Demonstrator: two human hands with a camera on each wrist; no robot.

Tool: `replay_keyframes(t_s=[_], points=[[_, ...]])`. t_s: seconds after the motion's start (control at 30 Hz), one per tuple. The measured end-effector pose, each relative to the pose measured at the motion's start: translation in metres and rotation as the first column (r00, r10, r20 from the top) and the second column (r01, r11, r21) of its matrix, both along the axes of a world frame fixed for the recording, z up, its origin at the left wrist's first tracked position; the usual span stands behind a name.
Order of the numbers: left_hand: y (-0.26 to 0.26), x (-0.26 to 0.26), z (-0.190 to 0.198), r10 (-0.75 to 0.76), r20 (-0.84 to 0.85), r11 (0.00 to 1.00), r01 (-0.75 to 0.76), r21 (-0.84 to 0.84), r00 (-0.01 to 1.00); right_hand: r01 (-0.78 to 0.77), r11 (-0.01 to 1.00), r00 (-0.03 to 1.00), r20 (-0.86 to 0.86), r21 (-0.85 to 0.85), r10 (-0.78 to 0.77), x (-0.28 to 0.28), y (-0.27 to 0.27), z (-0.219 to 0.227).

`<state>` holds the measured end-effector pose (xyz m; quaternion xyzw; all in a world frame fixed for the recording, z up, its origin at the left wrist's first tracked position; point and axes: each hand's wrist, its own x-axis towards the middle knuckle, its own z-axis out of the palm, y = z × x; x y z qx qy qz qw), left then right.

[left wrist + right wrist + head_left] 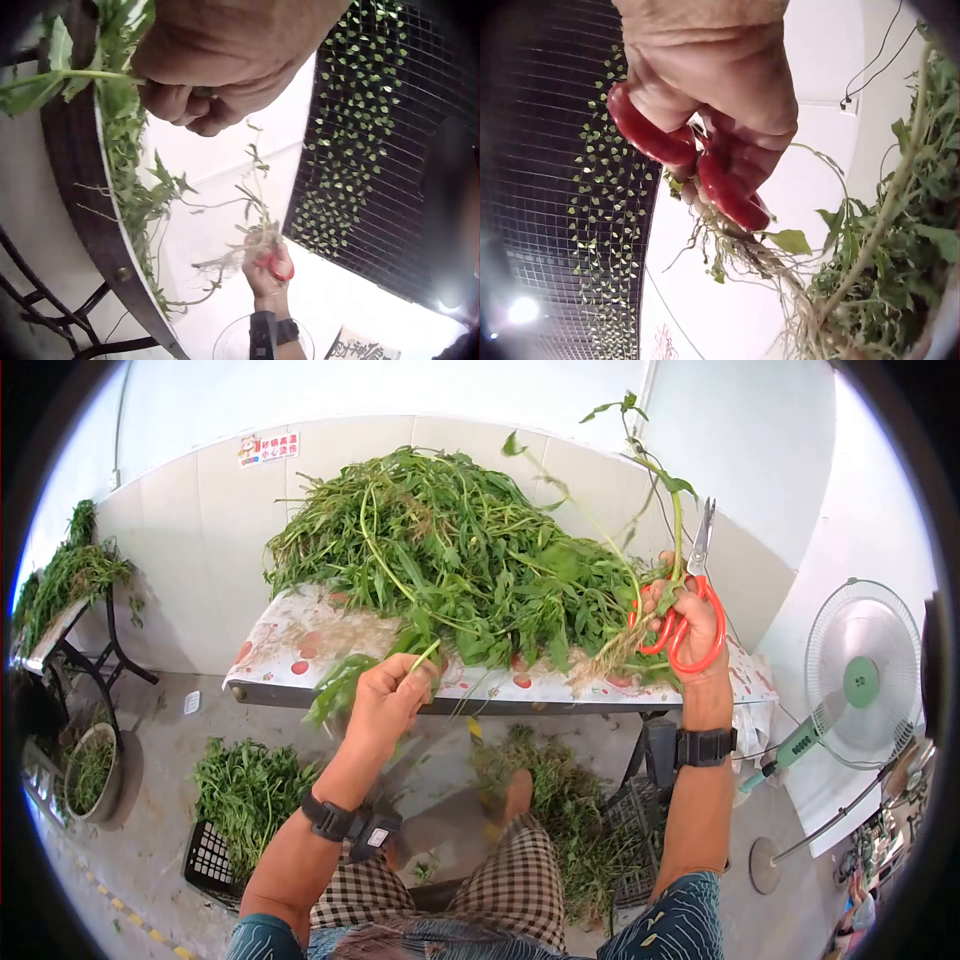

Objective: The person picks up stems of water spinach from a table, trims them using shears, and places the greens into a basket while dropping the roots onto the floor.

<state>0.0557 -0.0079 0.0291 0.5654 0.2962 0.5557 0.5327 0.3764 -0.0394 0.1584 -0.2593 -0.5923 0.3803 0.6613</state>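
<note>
Right hand (690, 622) grips red-handled scissors (702, 550) and a rooted stem (678, 532), right of the green heap (430, 540); left hand (388, 700) pinches a leafy stalk (97, 74) at the near table (265, 660) edge. Loosening the right grip to work the blades could drop the stem.

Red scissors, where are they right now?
In the head view, the red scissors are on the picture's right side, gripped in the person's right hand, between the leafy heap and the fan.
</note>
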Motion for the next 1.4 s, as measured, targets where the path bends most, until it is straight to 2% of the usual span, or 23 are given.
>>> replay_keyframes(t_s=[0.1,0.13,0.2,0.27,0.33,0.37,0.43,0.53,0.63,0.67,0.73,0.77,0.8,0.83,0.9,0.93,1.03,1.07,1.17,1.27,1.37,1.4], points=[[-0.022,0.003,0.017,0.113,-0.051,0.961,-0.096,0.258,0.992,-0.038,0.996,0.999,0.016,-0.084,0.039,-0.013,-0.007,-0.012],[-0.033,0.003,0.029,0.16,-0.154,0.951,-0.111,0.288,0.975,-0.056,0.993,0.997,0.038,-0.1,0.06,-0.018,-0.009,-0.015],[-0.041,0.01,0.039,0.313,-0.182,0.811,-0.163,0.561,0.932,-0.078,0.986,0.982,0.162,-0.146,0.101,-0.028,-0.01,-0.02],[-0.046,0.015,0.048,0.468,-0.174,0.614,-0.177,0.769,0.866,-0.097,0.978,0.93,0.333,-0.186,0.155,-0.043,-0.017,-0.015],[-0.047,0.016,0.06,0.613,-0.127,0.377,-0.148,0.915,0.779,-0.011,0.984,0.845,0.524,-0.177,0.104,-0.061,-0.022,-0.008],[-0.047,0.017,0.064,0.632,-0.132,0.36,-0.139,0.923,0.764,0.03,0.987,0.787,0.612,-0.16,0.076,-0.068,-0.021,-0.007],[-0.047,0.017,0.066,0.667,-0.141,0.329,-0.12,0.937,0.731,-0.045,0.994,0.765,0.636,-0.099,0.098,-0.077,-0.013,-0.011],[-0.043,0.018,0.053,0.554,-0.393,0.58,-0.002,0.814,0.734,-0.114,0.988,0.739,0.656,-0.101,0.153,-0.092,-0.006,-0.008],[-0.041,0.02,0.044,0.302,-0.455,0.824,0.01,0.566,0.838,-0.122,0.973,0.707,0.671,-0.195,0.223,-0.106,-0.006,0.001],[-0.036,0.017,0.04,0.239,-0.481,0.863,0.043,0.503,0.843,-0.123,0.972,0.743,0.631,-0.198,0.222,-0.11,0.001,-0.003],[-0.02,0.011,0.03,0.107,-0.517,0.921,0.111,0.373,0.849,-0.06,0.986,0.748,0.647,-0.155,0.148,-0.115,0.015,-0.005],[-0.015,0.009,0.022,0.012,-0.449,0.963,0.111,0.247,0.894,-0.028,0.991,0.748,0.654,-0.132,0.108,-0.117,0.023,-0.004],[-0.01,0.008,0.014,-0.073,-0.365,0.985,0.124,0.119,0.928,0.008,0.999,0.676,0.736,-0.05,0.032,-0.118,0.03,-0.001],[-0.005,0.007,0.007,-0.147,-0.268,0.989,0.15,-0.011,0.952,0.003,0.999,0.727,0.686,-0.046,0.029,-0.119,0.044,-0.009],[0.007,0.007,-0.006,-0.179,-0.082,0.982,0.173,-0.075,0.98,-0.009,0.999,0.817,0.576,-0.04,0.03,-0.123,0.071,-0.03],[0.012,0.006,-0.011,-0.186,0.014,0.977,0.187,-0.104,0.982,0.031,0.994,0.835,0.55,-0.107,0.033,-0.124,0.074,-0.032],[0.018,0.006,-0.019,-0.165,0.125,0.963,0.187,-0.194,0.978,-0.143,0.936,0.962,0.177,-0.322,0.207,-0.103,0.084,-0.042],[0.02,0.006,-0.022,-0.16,0.146,0.965,0.186,-0.185,0.976,-0.179,0.947,0.963,0.148,-0.268,0.224,-0.092,0.072,-0.048],[0.023,0.009,-0.028,-0.14,0.207,0.967,0.179,-0.18,0.968,-0.152,0.967,0.954,0.223,-0.205,0.198,-0.084,0.018,-0.057],[0.02,0.014,-0.028,-0.096,0.262,0.967,0.153,-0.205,0.96,-0.294,0.859,0.831,0.332,-0.419,0.446,-0.07,-0.026,-0.076],[0.017,0.018,-0.031,-0.065,0.294,0.969,0.13,-0.21,0.954,-0.21,0.792,0.788,0.381,-0.573,0.484,-0.079,-0.046,-0.104],[0.017,0.019,-0.032,-0.054,0.3,0.97,0.121,-0.211,0.952,-0.162,0.801,0.769,0.435,-0.576,0.468,-0.085,-0.046,-0.109]])
